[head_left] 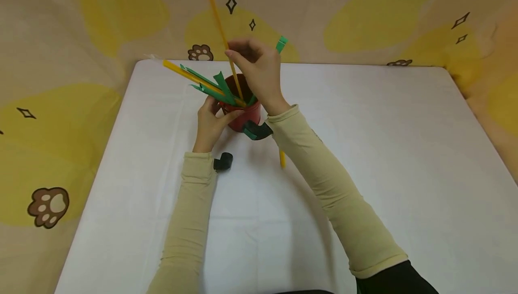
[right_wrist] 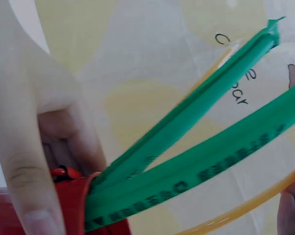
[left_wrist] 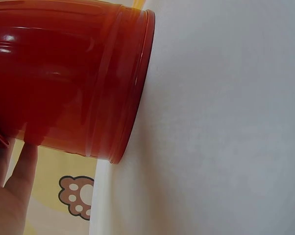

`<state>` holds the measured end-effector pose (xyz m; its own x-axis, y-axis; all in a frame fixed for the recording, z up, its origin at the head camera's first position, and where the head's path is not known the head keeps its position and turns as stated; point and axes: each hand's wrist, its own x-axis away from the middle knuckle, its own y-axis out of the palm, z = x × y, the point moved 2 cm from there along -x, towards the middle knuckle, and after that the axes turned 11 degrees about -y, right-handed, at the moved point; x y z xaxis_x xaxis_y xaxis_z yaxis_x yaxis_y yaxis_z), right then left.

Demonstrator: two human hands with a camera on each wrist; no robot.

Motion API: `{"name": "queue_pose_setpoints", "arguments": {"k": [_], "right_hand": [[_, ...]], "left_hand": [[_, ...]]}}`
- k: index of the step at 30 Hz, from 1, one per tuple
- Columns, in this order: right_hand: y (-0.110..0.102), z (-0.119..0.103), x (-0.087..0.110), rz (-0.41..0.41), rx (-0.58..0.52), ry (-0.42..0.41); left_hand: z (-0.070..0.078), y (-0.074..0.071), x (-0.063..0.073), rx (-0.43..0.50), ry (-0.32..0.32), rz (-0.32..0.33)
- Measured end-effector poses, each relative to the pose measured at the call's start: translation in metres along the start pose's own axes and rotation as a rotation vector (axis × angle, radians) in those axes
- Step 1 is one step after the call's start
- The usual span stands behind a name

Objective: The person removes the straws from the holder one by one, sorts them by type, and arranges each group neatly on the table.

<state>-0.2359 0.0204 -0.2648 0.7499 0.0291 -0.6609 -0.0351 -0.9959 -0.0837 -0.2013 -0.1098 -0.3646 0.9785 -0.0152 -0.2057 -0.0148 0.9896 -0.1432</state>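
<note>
A small red bucket (head_left: 238, 123) stands on the table, holding yellow straws and green paper-wrapped straws. My left hand (head_left: 210, 125) grips its left side, thumb across the front near the rim. Above it, my right hand (head_left: 261, 69) pinches a long yellow straw (head_left: 216, 13), whose lower end is inside the bucket. Another yellow straw (head_left: 174, 67) leans out to the left beside the wrapped straws (head_left: 220, 80). In the right wrist view, a printed green straw wrapper (right_wrist: 196, 171) crosses the middle. The bucket's wall (left_wrist: 64, 73) fills the left wrist view's upper left.
A white cloth covers the table (head_left: 384, 150). Partly behind my right forearm lies a yellow straw (head_left: 282, 159). A green strip (head_left: 281, 44) shows beyond my right hand. Patterned yellow fabric (head_left: 364, 15) hangs behind the table. Black wrist mounts (head_left: 223, 162) sit at my cuffs.
</note>
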Motion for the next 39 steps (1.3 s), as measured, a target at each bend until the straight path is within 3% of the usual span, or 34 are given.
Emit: {"name": "queue_pose_setpoints", "arguments": {"k": [7,15,25,31,39], "right_hand": [[-0.010,-0.003,-0.001,0.083,-0.141,-0.007],[-0.031,-0.012,0.001,0.194,-0.228,-0.011],[-0.047,-0.022,0.004,0.264,-0.312,-0.025],[-0.057,-0.027,0.004,0.321,-0.374,-0.012],[-0.077,-0.023,0.011,0.329,-0.394,-0.038]], "left_hand": [[-0.001,-0.001,-0.001,0.007,-0.001,-0.008],[-0.002,0.000,-0.001,0.000,0.010,-0.017],[-0.003,0.000,-0.002,0.004,0.060,-0.013],[-0.003,0.000,-0.002,0.015,0.057,-0.008],[-0.003,0.001,-0.002,0.013,0.057,-0.006]]}}
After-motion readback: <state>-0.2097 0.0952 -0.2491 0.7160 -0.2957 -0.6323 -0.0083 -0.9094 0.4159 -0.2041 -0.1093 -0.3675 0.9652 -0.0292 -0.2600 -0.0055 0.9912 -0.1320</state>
